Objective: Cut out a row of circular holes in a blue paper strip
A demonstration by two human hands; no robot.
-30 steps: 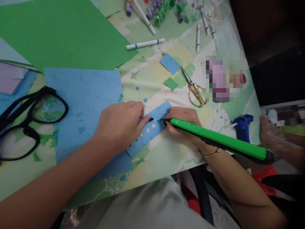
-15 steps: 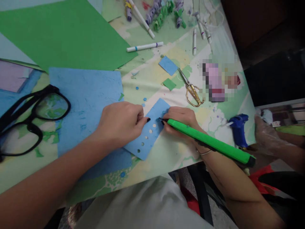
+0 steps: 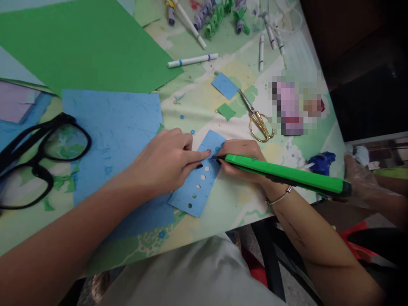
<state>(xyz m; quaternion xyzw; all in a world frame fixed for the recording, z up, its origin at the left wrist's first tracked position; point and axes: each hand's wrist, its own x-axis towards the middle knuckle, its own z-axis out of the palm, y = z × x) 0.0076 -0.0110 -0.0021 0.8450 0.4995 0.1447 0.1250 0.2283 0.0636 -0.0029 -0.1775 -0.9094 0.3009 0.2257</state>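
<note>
My right hand [image 3: 240, 159] is closed round a green utility knife [image 3: 287, 173], whose handle slants back over my wrist. The knife's dark tip meets a small blue paper card [image 3: 191, 199] that has a row of small round holes along it. My left hand [image 3: 168, 163] rests on the card's left side, its index finger and thumb stretched out and the other fingers curled under. Its index fingertip touches the paper close to the knife tip. Beneath my left hand and forearm lies a larger blue sheet [image 3: 111, 127], which the card partly overlaps.
Gold-handled scissors [image 3: 259, 125], a blue glue gun [image 3: 321, 163] and a blue paper piece [image 3: 225, 86] lie to the right. Black glasses [image 3: 41, 157] and a large green sheet [image 3: 86, 46] are at left. White markers [image 3: 193, 60] lie behind. Another person's hand [image 3: 360, 180] is at far right.
My left index finger has stretched out onto the card beside the knife tip; before, it was curled in. The knife handle has swung slightly up and right, and the card has turned a little.
</note>
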